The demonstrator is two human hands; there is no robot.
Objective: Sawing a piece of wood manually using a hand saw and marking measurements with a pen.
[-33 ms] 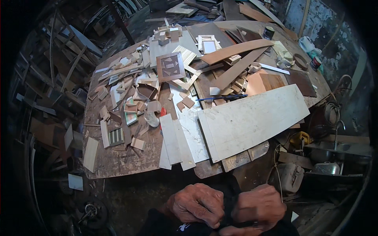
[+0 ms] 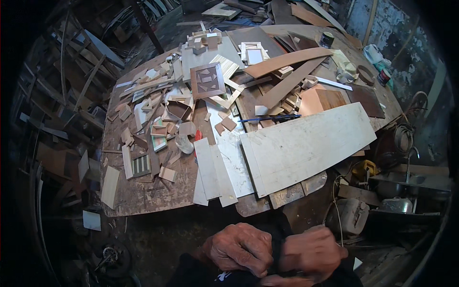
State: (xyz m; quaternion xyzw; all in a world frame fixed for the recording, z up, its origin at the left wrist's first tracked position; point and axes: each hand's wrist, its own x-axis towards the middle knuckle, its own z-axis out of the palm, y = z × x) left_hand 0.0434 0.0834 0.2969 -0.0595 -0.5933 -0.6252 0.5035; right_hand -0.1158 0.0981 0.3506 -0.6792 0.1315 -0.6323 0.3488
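Note:
Both hands are low in the view, close to my body and apart from the table. My left hand [image 2: 241, 249] is closed, its fingers folded down toward the dark sleeve between the hands; whatever they hold, if anything, is hidden. Beside it my right hand [image 2: 313, 254] is curled in and slightly blurred, its thumb side low; the inside of its grip does not show. Nearest to them, on the table's front edge, lie a large pale board [image 2: 306, 148] and a narrower pale panel [image 2: 208, 167].
The worn wooden table [image 2: 158, 198] carries many wood offcuts, a framed geometric panel [image 2: 207, 81], a curved brown strip [image 2: 287, 62] and a dark can [image 2: 326, 40]. Scrap boards lean at the left. A plastic jerrycan [image 2: 349, 215] and metal sink [image 2: 420, 181] stand at the right.
My right hand has shifted very slightly. Everything else stays the same.

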